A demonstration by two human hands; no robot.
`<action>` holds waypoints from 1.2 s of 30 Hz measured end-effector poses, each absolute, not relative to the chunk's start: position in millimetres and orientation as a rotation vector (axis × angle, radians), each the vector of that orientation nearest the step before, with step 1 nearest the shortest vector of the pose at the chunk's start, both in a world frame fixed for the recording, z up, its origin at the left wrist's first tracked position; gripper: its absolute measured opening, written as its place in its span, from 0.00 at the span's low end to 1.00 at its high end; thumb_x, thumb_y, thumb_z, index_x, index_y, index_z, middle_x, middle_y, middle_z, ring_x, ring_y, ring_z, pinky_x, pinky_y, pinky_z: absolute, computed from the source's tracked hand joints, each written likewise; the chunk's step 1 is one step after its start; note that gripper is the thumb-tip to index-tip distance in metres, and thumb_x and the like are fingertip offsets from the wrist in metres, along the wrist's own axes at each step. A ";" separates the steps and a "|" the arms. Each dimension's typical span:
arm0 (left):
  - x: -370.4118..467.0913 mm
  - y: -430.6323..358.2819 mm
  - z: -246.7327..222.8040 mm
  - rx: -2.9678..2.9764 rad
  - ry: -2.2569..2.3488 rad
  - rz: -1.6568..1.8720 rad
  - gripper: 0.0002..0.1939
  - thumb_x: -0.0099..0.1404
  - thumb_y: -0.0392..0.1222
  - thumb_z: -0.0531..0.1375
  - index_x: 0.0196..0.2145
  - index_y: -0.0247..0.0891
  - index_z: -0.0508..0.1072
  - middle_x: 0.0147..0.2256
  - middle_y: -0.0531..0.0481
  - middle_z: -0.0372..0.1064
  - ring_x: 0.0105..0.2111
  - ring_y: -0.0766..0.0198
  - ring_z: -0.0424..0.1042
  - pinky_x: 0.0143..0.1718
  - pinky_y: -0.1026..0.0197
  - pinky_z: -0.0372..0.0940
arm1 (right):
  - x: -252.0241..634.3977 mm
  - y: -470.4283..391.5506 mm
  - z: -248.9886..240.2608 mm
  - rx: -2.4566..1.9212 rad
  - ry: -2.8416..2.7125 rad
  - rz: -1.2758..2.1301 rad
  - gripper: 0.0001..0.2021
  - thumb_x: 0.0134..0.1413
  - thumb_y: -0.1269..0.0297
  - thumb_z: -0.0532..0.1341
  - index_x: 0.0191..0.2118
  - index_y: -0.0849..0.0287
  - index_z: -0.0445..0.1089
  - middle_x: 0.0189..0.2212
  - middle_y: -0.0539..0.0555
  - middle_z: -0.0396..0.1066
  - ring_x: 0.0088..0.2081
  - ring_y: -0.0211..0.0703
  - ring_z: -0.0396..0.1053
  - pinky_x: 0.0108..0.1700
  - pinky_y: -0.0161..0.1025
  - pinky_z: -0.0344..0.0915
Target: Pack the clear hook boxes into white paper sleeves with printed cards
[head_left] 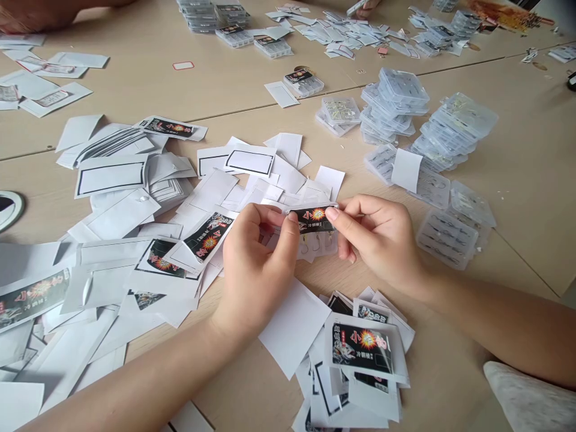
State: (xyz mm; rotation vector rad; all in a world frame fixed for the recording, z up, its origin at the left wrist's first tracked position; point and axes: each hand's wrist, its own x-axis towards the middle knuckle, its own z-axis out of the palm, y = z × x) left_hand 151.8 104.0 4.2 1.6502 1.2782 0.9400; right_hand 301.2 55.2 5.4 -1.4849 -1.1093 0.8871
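Note:
Between both hands, above the table, is a small clear plastic box of fish hooks (pixel 317 243) with a black printed label (pixel 312 219) across its top part. My left hand (pixel 263 264) grips the box's left end, thumb on the label's edge. On the right end, my right hand (pixel 378 240) presses its thumb against the label's corner, with its fingers under the box. Left of my left hand lies a loose black label on white backing (pixel 209 240). Near my wrists is a pile of label sheets (pixel 362 348), the top one printed in black, red and orange.
Stacked clear hook boxes (pixel 396 96) stand at the right, with more boxes (pixel 447 237) beside my right forearm. White backing papers (pixel 112 300) cover the left side. Farther back are labelled boxes (pixel 303 81), scattered papers (pixel 346 33) and another person's arm (pixel 36 15).

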 end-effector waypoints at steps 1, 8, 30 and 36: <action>151.9 104.0 4.1 1.650 1.279 0.942 0.08 0.60 0.39 0.59 0.26 0.37 0.64 0.28 0.51 0.67 0.26 0.68 0.64 0.28 0.63 0.60 | 301.2 55.1 5.4 -1.485 -1.109 0.887 0.17 0.54 0.60 0.62 0.19 0.60 0.59 0.16 0.46 0.64 0.15 0.29 0.62 0.17 0.30 0.58; 152.1 104.2 3.4 1.651 1.283 0.940 0.08 0.60 0.41 0.59 0.27 0.38 0.65 0.29 0.51 0.67 0.26 0.67 0.64 0.28 0.62 0.60 | 301.8 54.2 5.2 -1.482 -1.098 0.895 0.17 0.54 0.60 0.62 0.20 0.60 0.59 0.16 0.46 0.64 0.15 0.29 0.61 0.17 0.30 0.57; 148.4 115.3 10.3 1.510 0.932 0.756 0.11 0.59 0.50 0.60 0.32 0.39 0.69 0.24 0.50 0.66 0.28 0.60 0.68 0.26 0.61 0.65 | 306.3 50.0 9.0 -1.279 -1.117 0.990 0.23 0.54 0.62 0.63 0.17 0.58 0.48 0.15 0.45 0.60 0.17 0.28 0.59 0.19 0.31 0.56; 146.6 112.9 8.1 1.468 0.833 0.657 0.15 0.62 0.53 0.57 0.27 0.38 0.70 0.22 0.51 0.66 0.25 0.63 0.69 0.25 0.62 0.65 | 305.5 53.3 8.4 -1.317 -1.006 1.300 0.15 0.52 0.52 0.62 0.32 0.56 0.58 0.18 0.42 0.61 0.16 0.29 0.56 0.15 0.28 0.50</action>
